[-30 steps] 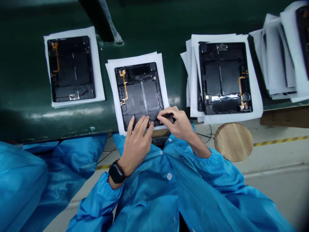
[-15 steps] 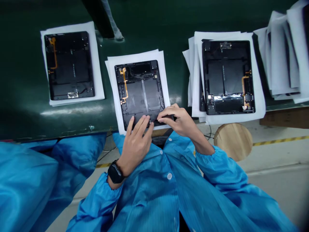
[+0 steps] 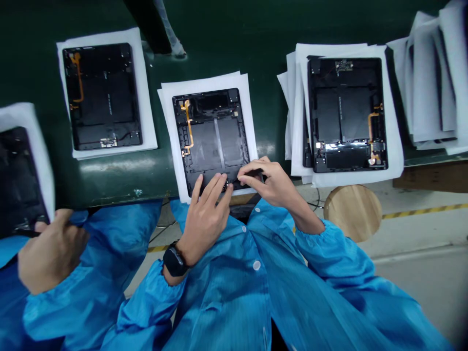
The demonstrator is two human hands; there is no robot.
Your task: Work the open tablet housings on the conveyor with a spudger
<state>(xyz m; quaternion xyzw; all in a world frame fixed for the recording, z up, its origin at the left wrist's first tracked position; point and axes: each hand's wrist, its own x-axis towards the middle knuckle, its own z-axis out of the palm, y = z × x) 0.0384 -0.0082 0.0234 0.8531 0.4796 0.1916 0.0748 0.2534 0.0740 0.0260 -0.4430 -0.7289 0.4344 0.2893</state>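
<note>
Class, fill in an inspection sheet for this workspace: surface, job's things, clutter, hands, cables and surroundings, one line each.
Surface: dark green table, shiny near the front edge.
Job's things: middle tablet, open, on white sheets, orange ribbon along its left side; left tablet and right tablet also open.
Clutter: sheet heap at far right.
Hands: left hand spread, fingertips at the middle tablet's near edge; right hand holds a slim black item at its near-right corner.
Cables: thin cable beside the round stool.
Surroundings: co-worker's hand at far left; striped floor tape.
</note>
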